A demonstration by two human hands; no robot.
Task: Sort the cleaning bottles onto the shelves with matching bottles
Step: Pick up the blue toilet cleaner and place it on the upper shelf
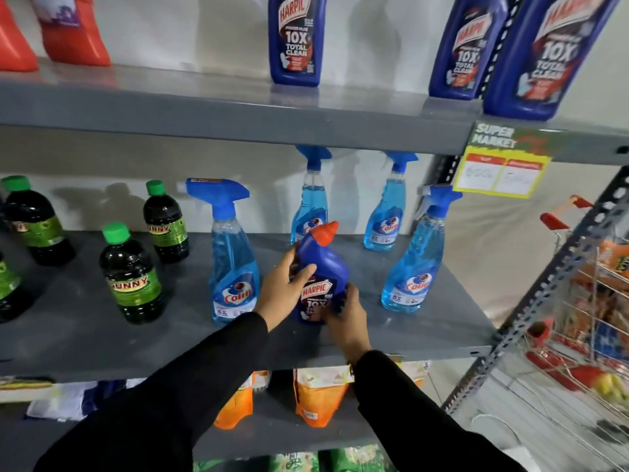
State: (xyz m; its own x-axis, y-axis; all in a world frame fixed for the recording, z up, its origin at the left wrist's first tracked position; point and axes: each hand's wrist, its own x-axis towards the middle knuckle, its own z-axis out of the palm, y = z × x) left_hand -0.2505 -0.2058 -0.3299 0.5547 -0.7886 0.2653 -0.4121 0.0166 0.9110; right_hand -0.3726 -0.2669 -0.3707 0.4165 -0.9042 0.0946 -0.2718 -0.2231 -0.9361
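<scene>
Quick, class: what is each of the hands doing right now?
Left hand: closed on the Harpic bottle.
Right hand: gripping the same bottle lower down.

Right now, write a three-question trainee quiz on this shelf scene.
1. True or false: the Harpic bottle in both hands stands among green-capped bottles.
2. How many Colin spray bottles stand on the middle shelf?
3. Which shelf holds matching Harpic bottles? A) top shelf B) bottom

Key: 1. False, it is among the spray bottles, held by the left hand and right hand. 2. Four. 3. A, see the Harpic row.
</scene>
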